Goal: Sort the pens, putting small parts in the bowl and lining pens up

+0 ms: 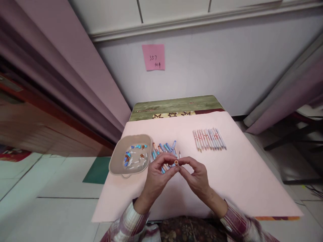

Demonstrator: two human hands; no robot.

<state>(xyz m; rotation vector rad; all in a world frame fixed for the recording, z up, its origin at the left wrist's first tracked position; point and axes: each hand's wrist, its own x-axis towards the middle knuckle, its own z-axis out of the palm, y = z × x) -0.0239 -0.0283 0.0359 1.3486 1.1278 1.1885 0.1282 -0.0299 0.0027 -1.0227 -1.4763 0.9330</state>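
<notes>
Between my two hands is a small pen barrel, its round open end (pixel 176 162) with an orange rim turned up towards me. Thumb and fingertips of my left hand (pixel 160 169) pinch it from the left. From the right, the thumb and index finger of my right hand (pixel 195 174) close on it too. A thin dark-tipped piece (pixel 180 154) shows just above my right fingertips; I cannot tell whether it is held. Behind my left hand lies a loose pile of blue and orange pen barrels (pixel 167 147), partly covered by my fingers.
Left of the pile, a beige basin (pixel 114 158) holds small blue, brown and white pieces. A row of several pens (pixel 209 139) lies side by side at the right. Pink covering (pixel 239 178) spreads over the table. A pink note (pixel 153 57) is stuck to the wall.
</notes>
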